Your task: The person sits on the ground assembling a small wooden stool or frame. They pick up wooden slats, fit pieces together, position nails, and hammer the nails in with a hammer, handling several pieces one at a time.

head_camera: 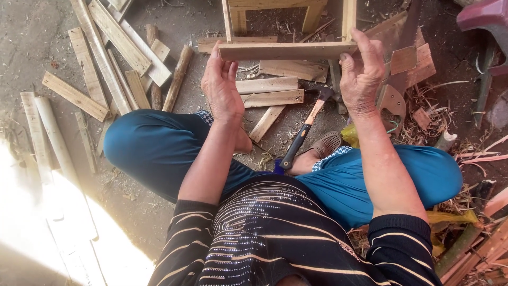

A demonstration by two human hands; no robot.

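Note:
I hold a flat wooden slat point(286, 51) level in front of me, one end in each hand. My left hand point(221, 87) grips its left end with the thumb on top. Around its right end curl the fingers of my right hand point(362, 74). The slat lies across the uprights of a small wooden frame point(280, 13) standing on the ground beyond it. A hammer point(307, 130) with a black and wooden handle lies on the ground between my knees, its head pointing away.
Loose wooden slats point(106, 58) are scattered on the dirt at left and below the frame. A hand saw point(394, 85) lies at right beside wood scraps. Shavings and offcuts pile at lower right. A dark red plastic stool point(487, 21) sits at top right.

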